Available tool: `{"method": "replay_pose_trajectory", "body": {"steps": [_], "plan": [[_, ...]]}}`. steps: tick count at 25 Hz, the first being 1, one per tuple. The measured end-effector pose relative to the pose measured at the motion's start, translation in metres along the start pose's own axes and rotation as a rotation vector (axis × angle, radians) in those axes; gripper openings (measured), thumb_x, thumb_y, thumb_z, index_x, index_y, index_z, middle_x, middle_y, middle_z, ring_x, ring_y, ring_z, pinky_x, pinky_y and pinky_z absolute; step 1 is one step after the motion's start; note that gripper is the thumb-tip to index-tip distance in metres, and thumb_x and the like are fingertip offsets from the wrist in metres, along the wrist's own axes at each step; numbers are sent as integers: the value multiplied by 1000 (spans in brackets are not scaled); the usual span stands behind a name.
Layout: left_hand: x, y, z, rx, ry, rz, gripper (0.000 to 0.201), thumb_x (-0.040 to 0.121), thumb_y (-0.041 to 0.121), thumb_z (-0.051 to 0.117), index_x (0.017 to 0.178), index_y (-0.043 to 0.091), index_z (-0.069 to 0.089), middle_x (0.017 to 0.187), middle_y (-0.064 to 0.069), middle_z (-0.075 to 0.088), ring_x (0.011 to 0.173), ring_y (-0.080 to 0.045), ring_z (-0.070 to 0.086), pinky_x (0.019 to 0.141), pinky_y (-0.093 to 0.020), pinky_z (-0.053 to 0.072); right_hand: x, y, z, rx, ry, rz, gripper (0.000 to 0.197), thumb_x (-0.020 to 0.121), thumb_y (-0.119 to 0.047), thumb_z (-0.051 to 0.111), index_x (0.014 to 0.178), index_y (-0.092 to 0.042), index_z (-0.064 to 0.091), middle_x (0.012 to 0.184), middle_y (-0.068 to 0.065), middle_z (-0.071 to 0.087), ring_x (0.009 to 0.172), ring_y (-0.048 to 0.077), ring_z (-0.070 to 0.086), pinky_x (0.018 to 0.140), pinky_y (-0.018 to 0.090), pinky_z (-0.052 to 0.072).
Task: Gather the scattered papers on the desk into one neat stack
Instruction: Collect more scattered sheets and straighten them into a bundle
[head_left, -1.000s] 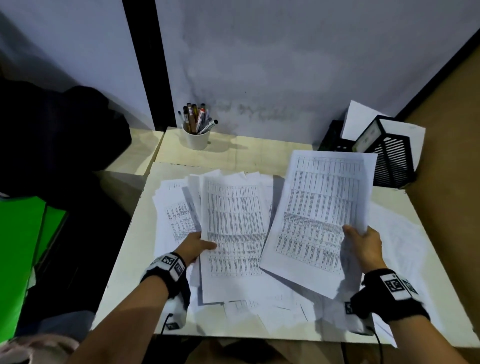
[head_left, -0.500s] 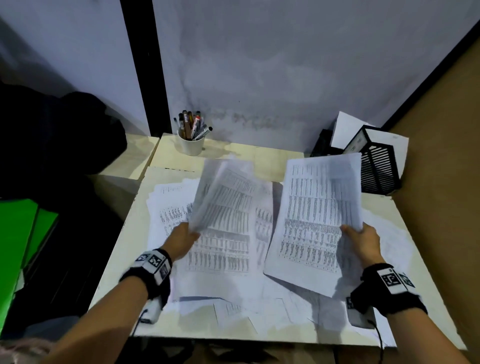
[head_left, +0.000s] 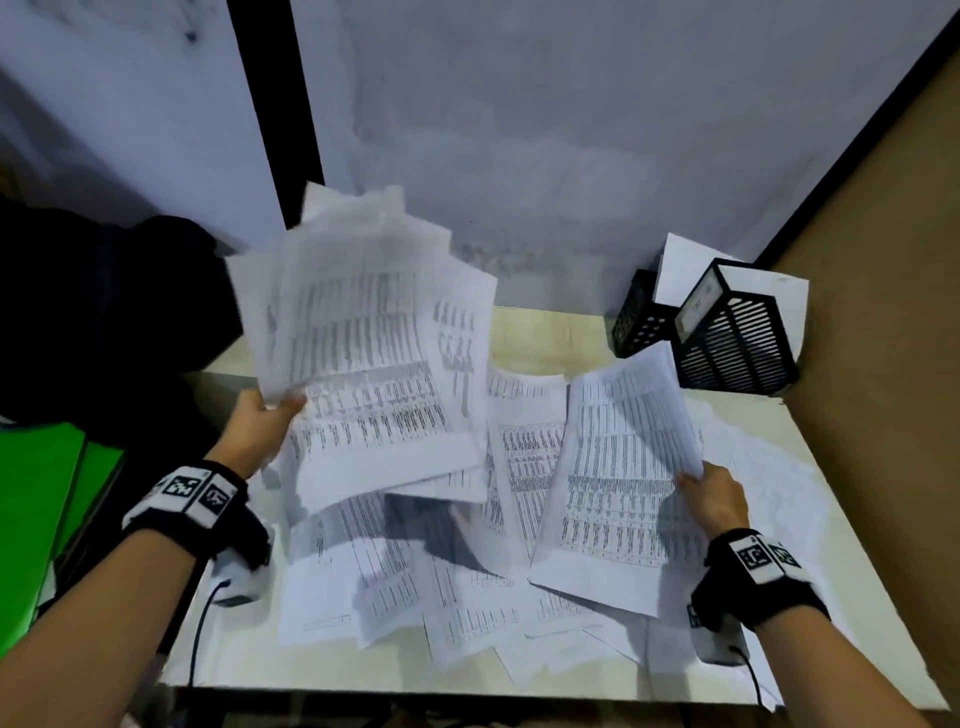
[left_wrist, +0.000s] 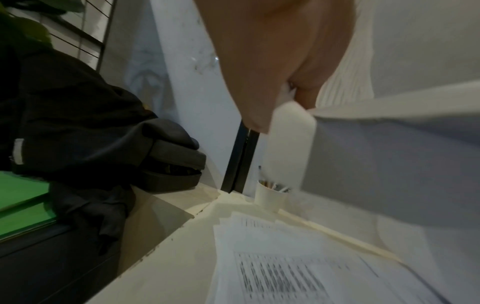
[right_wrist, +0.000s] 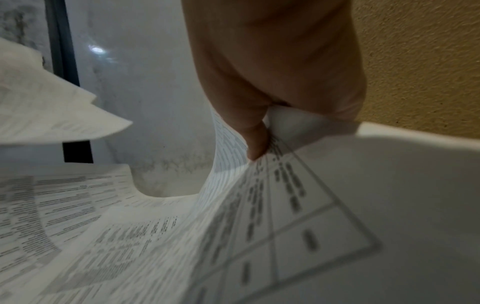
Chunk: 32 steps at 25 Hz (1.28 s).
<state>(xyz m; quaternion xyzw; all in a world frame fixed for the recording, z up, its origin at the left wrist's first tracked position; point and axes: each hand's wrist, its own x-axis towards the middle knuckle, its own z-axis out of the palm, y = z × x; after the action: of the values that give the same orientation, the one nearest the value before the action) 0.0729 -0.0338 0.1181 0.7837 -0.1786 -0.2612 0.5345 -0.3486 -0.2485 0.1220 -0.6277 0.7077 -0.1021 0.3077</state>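
**Both hands hold printed sheets above a paper-strewn desk**

Head view: the left hand (head_left: 260, 423) pinches the lower left edge of a fanned bundle of printed sheets (head_left: 374, 364), raised above the desk (head_left: 550, 332) and blurred. The right hand (head_left: 714, 499) pinches the right edge of a second printed sheaf (head_left: 618, 478), tilted, its lower corner near the loose papers (head_left: 467, 597) that lie overlapping across the desk. A black mesh organiser (head_left: 727, 332) stands at the far right corner.

Left wrist view: thumb and fingers close on the bundle's edge; a white cup of pens (left_wrist: 270, 195) stands at the back, more printed sheets on the desk below.

Right wrist view: the thumb (right_wrist: 257, 142) presses the curved sheaf against the fingers beneath.
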Motion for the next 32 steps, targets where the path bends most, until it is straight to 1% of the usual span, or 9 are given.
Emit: {"method": "replay_pose_trajectory", "body": {"steps": [4,7,14,16,18,22,24,26,32], "plan": [[3,10,1,-130,-41,-30,29,86,14,60,110,-3,55,114,-20,62,97,-32,63,94,-43,47,-1,-15,-3,102,-5,-15,15,92,-12,51,98,0,58,80,19,55,62,25,54,60,27,40],[-25,25,39,-92,-230,12,27,89,6,54,114,-3,56,103,-14,63,89,-24,62,94,-40,46,-14,-47,-3,425,-141,-45,8,91,-5,51,87,1,48,62,12,44,38,13,48,36,15,35],[-60,57,116,-283,-486,16,41,91,4,49,131,12,42,115,-2,57,103,-14,54,89,-20,46,-24,-86,-8,661,-362,-199,28,95,-10,41,81,-16,64,65,-6,69,70,17,64,63,27,51],[-61,57,123,-207,-506,71,49,88,2,54,134,9,39,121,-4,55,107,-15,53,92,-25,44,-24,-86,-11,828,-360,-213,28,98,-33,40,89,-21,64,80,-7,71,82,17,64,73,29,52],[-61,56,128,-142,-452,120,47,87,5,57,131,9,43,118,-5,57,108,-18,54,103,-37,41,-24,-83,-10,994,-390,-228,46,82,-59,45,106,-24,61,103,-4,69,95,13,66,86,29,51],[-67,61,127,-280,-468,128,77,63,26,81,129,12,45,110,-5,63,95,-11,64,95,-38,50,-24,-75,1,836,-229,-381,54,54,-31,84,100,-9,67,84,-6,75,83,13,71,81,28,56],[-67,63,128,-308,-466,148,92,43,37,86,124,16,47,105,3,63,89,2,65,87,-23,52,-28,-79,5,845,-210,-407,30,65,-9,80,92,-12,67,74,-11,74,77,7,70,74,20,56],[-69,66,130,-312,-464,185,76,43,39,78,112,23,52,103,8,64,88,6,65,84,-18,51,-30,-79,10,872,-228,-429,28,71,4,73,88,-18,66,74,-14,73,75,-1,69,71,15,54],[-72,70,136,-299,-469,181,63,43,38,80,100,19,60,90,10,70,87,-9,67,89,-42,53,-31,-78,21,834,-270,-426,28,73,5,70,87,-20,65,74,-15,74,75,-1,69,80,26,57]]}}
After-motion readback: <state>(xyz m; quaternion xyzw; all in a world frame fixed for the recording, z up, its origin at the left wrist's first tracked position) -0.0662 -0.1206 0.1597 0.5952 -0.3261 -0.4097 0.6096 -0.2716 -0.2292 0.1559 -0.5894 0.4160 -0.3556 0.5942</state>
